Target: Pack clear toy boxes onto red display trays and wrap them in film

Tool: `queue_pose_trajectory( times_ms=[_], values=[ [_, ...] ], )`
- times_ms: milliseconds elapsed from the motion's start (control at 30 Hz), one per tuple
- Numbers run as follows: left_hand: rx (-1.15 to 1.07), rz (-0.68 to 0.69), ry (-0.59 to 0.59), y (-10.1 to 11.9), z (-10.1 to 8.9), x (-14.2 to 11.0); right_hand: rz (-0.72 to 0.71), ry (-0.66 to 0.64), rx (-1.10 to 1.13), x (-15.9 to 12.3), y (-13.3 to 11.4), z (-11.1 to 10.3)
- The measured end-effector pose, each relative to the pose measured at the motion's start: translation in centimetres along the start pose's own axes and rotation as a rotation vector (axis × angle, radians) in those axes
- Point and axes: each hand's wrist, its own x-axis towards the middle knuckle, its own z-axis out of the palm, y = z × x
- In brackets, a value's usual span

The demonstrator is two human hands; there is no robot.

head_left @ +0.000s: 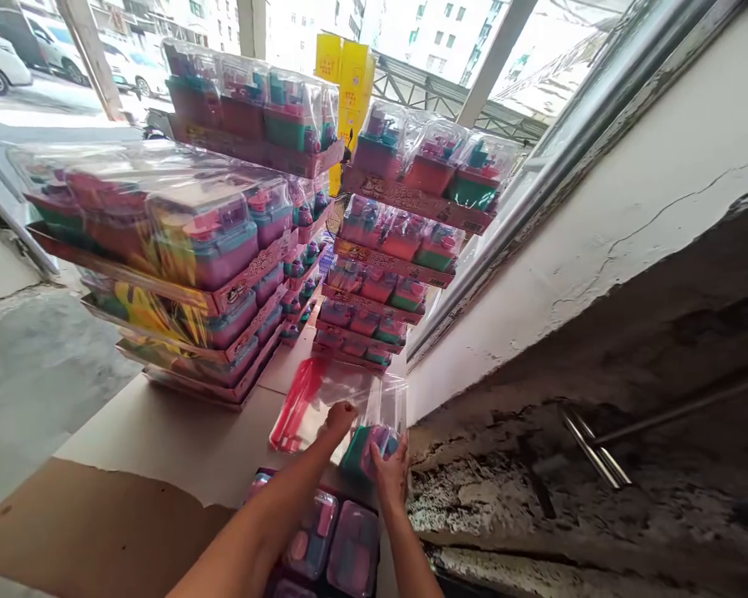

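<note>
In the head view my right hand (391, 473) is wrapped round a small plastic box (356, 453) with green and purple parts. Clear plastic film, a bag (391, 397), stands up behind the box; I cannot tell how far the box is inside it. My left hand (342, 419) is closed in a pinch at the left edge of this film, above a flat pile of clear bags with red bands (296, 407). Below my forearms, several lidded boxes (353, 548) with pink and blue contents sit close together in a tray, partly hidden by my left arm.
Film-wrapped trays of boxes are stacked at left (224, 307) and behind my hands (380, 266). A cracked white wall (598, 224) with a metal handle (595, 448) below borders the right. Cardboard (118, 515) covers the work surface. Yellow cartons (349, 79) stand farther back.
</note>
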Motion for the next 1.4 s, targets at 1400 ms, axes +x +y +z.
queue_pose_trajectory(
  times_ms=[1400],
  values=[
    [0.195,1.068,-0.304,-4.4,-13.9,-30.9,-0.293,-0.897,1.048,-7.2,-5.5,-12.2]
  ],
)
